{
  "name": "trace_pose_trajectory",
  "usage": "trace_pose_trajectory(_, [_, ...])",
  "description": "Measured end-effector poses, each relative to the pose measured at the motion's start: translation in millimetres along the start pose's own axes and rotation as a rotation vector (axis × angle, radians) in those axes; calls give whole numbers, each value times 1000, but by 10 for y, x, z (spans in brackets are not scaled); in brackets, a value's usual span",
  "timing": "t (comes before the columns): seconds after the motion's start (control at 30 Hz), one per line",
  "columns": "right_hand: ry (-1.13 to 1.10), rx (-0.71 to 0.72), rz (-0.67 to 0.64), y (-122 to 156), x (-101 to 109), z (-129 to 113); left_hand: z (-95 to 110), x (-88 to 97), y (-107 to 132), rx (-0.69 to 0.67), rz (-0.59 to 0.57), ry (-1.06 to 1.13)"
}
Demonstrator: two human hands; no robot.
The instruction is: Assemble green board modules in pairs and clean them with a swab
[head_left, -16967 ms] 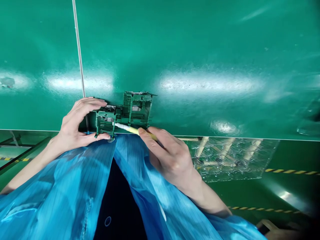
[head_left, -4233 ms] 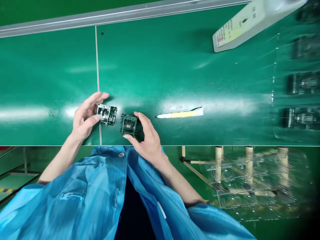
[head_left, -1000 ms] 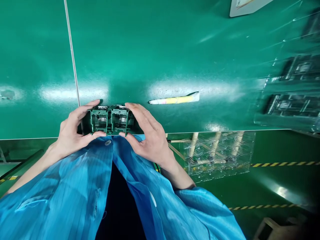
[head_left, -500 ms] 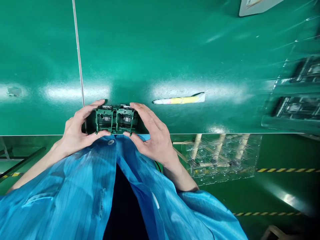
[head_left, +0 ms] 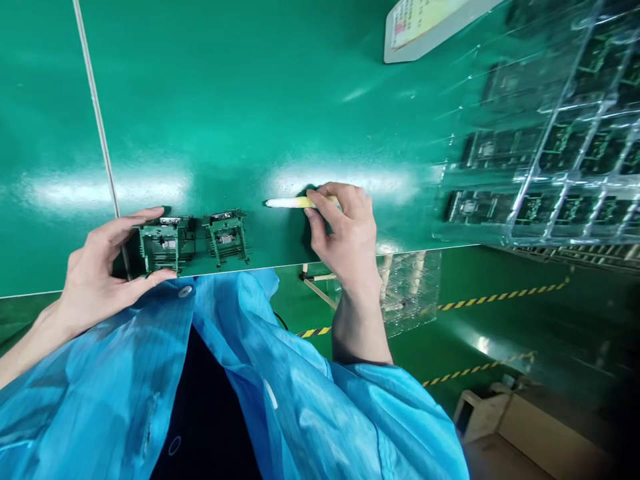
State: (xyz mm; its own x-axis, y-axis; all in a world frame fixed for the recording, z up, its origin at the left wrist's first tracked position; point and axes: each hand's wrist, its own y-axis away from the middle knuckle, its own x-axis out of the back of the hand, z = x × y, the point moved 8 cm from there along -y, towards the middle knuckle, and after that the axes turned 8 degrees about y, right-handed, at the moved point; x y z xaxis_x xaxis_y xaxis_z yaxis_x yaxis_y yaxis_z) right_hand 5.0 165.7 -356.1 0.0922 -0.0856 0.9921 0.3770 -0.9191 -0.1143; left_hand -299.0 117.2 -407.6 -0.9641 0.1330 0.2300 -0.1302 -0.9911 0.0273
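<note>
Near the table's front edge, my left hand (head_left: pixel 107 263) holds a green circuit-board assembly (head_left: pixel 167 245) between fingertips and thumb. A second, similar board assembly (head_left: pixel 226 239) stands just right of it, a small gap apart and untouched. Further right, my right hand (head_left: pixel 345 227) pinches a slim white and yellow marker-like pen (head_left: pixel 287 202) between thumb and fingers. Its narrow tip points left, and its rear part is hidden by the hand. Whether the pen still touches the table I cannot tell.
Clear plastic trays (head_left: pixel 520 193) with several board assemblies sit on the right of the green table (head_left: pixel 240 87). A pale holder (head_left: pixel 425 33) with a printed label stands at the back. A grey seam strip (head_left: pixel 95 100) crosses the left. Below are a plastic tray stack (head_left: pixel 413 287) and cardboard box (head_left: pixel 545 427).
My right hand has left the board assemblies, moved right and closed on the pen. The two assemblies, side by side before, now stand apart. The view has shifted right.
</note>
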Motion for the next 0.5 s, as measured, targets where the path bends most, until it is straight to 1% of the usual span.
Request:
trace_pose_trajectory(0.1, [38, -43, -48, 87, -20, 79, 7, 6, 39, -8, 5, -43])
trace_pose_trajectory(0.2, [-19, -148, -31, 301, 132, 151, 16, -9, 78, 18, -12, -57])
trace_pose_trajectory(0.27, [-159, -205, -30, 455, 247, 120, 49, -40, 87, -10, -52, -33])
trace_pose_trajectory(0.3, [-256, -200, -45, 511, 286, 50, 75, -58, 85, -42, -78, -17])
trace_pose_trajectory(0.33, [-355, -165, -67, 548, 317, -64, 106, -71, 82, -82, -100, -1])
trace_pose_trajectory(0.4, [-509, -45, -118, 571, 344, -373, 157, -87, 71, -154, -133, 23])
trace_pose_trajectory(0.47, [-542, 58, -154, 543, 311, -683, 174, -90, 54, -174, -146, 22])
trace_pose_trajectory(0.5, [-509, 98, -160, 517, 272, -817, 173, -91, 44, -170, -148, 12])
